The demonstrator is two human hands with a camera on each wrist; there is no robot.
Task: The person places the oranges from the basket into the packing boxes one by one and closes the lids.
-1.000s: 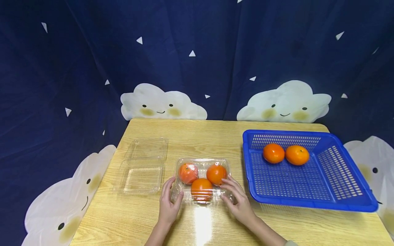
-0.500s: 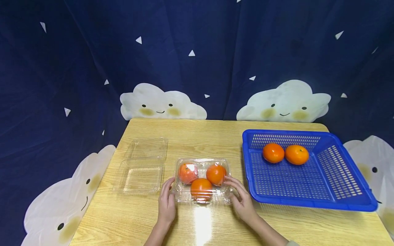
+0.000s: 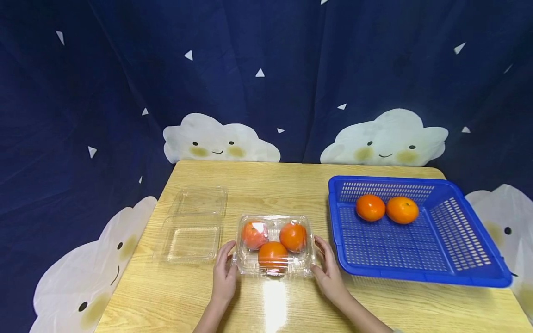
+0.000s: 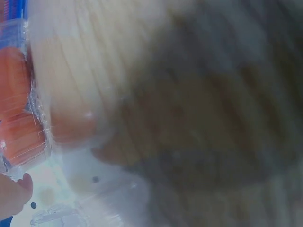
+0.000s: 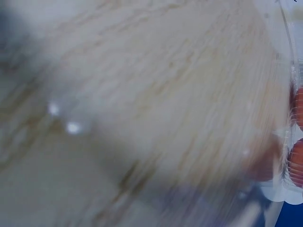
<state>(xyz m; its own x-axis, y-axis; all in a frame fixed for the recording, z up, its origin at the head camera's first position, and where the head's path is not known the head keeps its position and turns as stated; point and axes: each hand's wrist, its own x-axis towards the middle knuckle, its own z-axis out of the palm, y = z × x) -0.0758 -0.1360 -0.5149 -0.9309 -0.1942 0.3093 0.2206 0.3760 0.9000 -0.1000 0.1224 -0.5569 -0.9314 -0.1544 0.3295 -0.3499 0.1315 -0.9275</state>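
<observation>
A clear plastic clamshell box (image 3: pixel 273 226) sits on the wooden table in the head view, its lid down over three round fruits. Two are orange, one at the front (image 3: pixel 272 255) and one at the back right (image 3: pixel 293 237); the back-left one (image 3: pixel 255 234) is redder. My left hand (image 3: pixel 224 277) is at the box's left side, fingers relaxed, thumb by the front corner. On the opposite side my right hand (image 3: pixel 330 273) lies likewise, with fingertips close to the wall. Whether either hand touches it cannot be told. The left wrist view shows the box's edge and fruit (image 4: pixel 21 137).
To the right stands a blue plastic basket (image 3: pixel 391 254) holding two orange fruits (image 3: pixel 386 209). A second clear clamshell box (image 3: pixel 192 240) lies on the left with its lid folded back. Behind the table (image 3: pixel 275 185) hangs a dark blue curtain (image 3: pixel 233 83) with clouds.
My right hand has drawn back from the box's front right onto its right side. My left thumb has moved off the front left of the box. The box has stayed in place.
</observation>
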